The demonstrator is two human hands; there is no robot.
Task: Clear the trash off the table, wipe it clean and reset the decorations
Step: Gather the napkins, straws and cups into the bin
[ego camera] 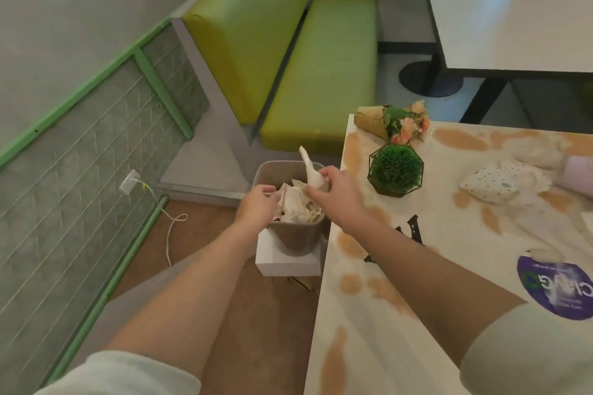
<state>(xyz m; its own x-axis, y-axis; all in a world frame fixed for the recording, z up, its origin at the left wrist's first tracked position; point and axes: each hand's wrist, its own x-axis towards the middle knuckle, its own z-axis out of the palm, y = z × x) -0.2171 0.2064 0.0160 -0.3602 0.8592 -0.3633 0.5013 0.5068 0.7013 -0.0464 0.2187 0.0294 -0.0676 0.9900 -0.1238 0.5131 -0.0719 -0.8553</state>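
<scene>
Both arms are stretched out over the trash bin (290, 234), which stands on a white box (282, 261) on the floor just left of the table (417, 266). The right hand (333, 189) pinches a crumpled white napkin (309, 170) between thumb and fingertips, its tail sticking up above the bin's far rim. The left hand (258, 205) has its fingers curled down into the heap of paper trash (296, 210) in the bin; it looks to be gripping or pressing a piece, but I cannot tell for sure that it has hold of anything.

The bin is the worry. It is already piled to the brim, so a napkin let go from where it is could slide off the heap and land on the floor by the box. Pushing the pile down hard could also tip the bin, since it sits up on that box rather than on the floor.

The right forearm crosses the table's left edge, close to the green plant in its wire frame (396, 171) and a small black figure (414, 231) partly hidden behind the arm. Drawing the arm back carelessly could knock either 1 over. Farther off lies the flower bouquet (393, 123), and the tabletop is covered in orange-brown smears (354, 151), with a dotted cloth (491, 184) and a purple round sticker (556, 285) to the right. A sleeve dragged through the smears would spread them before any wiping begins.
</scene>
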